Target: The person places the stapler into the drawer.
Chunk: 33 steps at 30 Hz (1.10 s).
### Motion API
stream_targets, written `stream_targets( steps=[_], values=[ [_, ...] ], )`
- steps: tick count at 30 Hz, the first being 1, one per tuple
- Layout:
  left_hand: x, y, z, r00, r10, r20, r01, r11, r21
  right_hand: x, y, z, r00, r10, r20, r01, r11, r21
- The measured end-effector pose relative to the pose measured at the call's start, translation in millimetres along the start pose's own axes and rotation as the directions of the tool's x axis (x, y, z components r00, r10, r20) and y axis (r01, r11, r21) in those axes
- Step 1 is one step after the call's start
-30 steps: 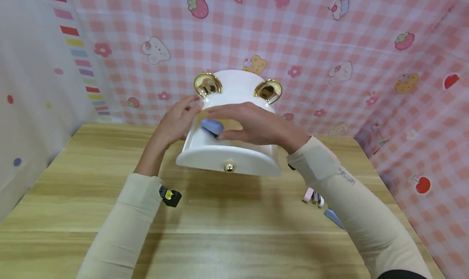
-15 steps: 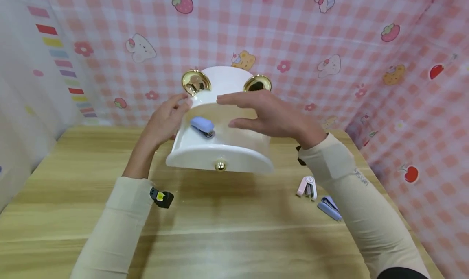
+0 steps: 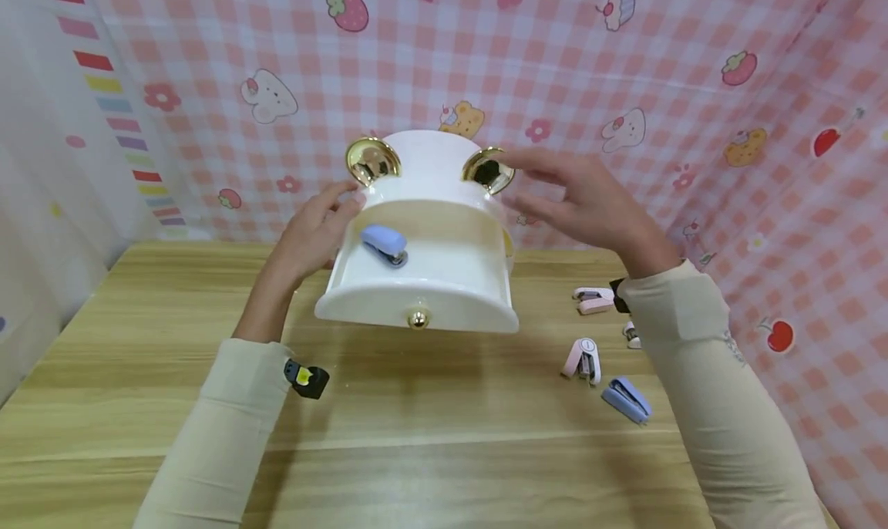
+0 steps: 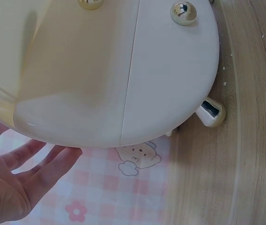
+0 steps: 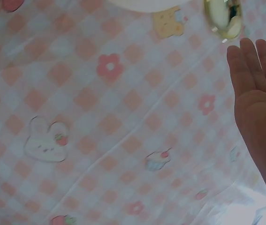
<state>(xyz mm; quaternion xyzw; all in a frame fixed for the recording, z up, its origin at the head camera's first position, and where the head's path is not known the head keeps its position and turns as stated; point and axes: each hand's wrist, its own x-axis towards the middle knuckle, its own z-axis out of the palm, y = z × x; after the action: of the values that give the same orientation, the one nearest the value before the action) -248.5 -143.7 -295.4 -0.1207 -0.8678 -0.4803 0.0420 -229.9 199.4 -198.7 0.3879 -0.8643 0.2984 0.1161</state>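
Observation:
A white storage box (image 3: 433,159) with round gold ears stands at the back of the table. Its drawer (image 3: 479,309), with a gold knob, is pulled out toward me. Inside it, on the left, lies a small blue stapler (image 3: 385,244). My left hand (image 3: 308,240) rests against the left side of the box; in the left wrist view its fingers (image 4: 53,171) lie along the white edge. My right hand (image 3: 583,201) is raised beside the right gold ear (image 3: 489,171), fingers extended and holding nothing. In the right wrist view the palm (image 5: 259,112) faces the camera.
On the wooden table (image 3: 388,452) at right lie a pink-and-white stapler (image 3: 583,361), a blue stapler (image 3: 627,400) and another pink one (image 3: 593,301). A whitish piece (image 3: 631,335) is partly covered by my right sleeve. A checked cloth (image 3: 416,66) hangs behind.
My right hand has left the space over the drawer and moved right to the gold ear, uncovering the drawer's inside. The blue stapler stays in the drawer, and my left hand keeps its place.

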Motion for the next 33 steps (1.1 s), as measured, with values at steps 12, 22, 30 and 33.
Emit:
stream_targets(
  steps=[12, 22, 30, 33],
  values=[
    [-1.3, 1.9, -0.2, 1.000, -0.013, 0.007, 0.013, 1.000, -0.003, -34.8, 51.7, -26.7, 0.960, 0.247, -0.130, -0.253, 0.967, -0.033],
    [-3.5, 6.1, -0.3, 1.000, -0.018, 0.018, 0.018, 1.000, -0.009, -61.5, 92.1, -17.9, 0.949, 0.303, -0.091, -0.314, 0.938, -0.148],
    [-1.9, 6.2, 0.4, 1.000, -0.013, 0.012, 0.013, 1.000, -0.007, -82.3, 120.5, -3.0, 0.939, 0.341, -0.034, -0.341, 0.918, -0.202],
    [-2.1, 6.4, 1.3, 1.000, -0.017, 0.020, 0.018, 1.000, -0.019, -92.6, 132.4, 5.5, 0.929, 0.369, -0.008, -0.361, 0.906, -0.221]
  ],
)
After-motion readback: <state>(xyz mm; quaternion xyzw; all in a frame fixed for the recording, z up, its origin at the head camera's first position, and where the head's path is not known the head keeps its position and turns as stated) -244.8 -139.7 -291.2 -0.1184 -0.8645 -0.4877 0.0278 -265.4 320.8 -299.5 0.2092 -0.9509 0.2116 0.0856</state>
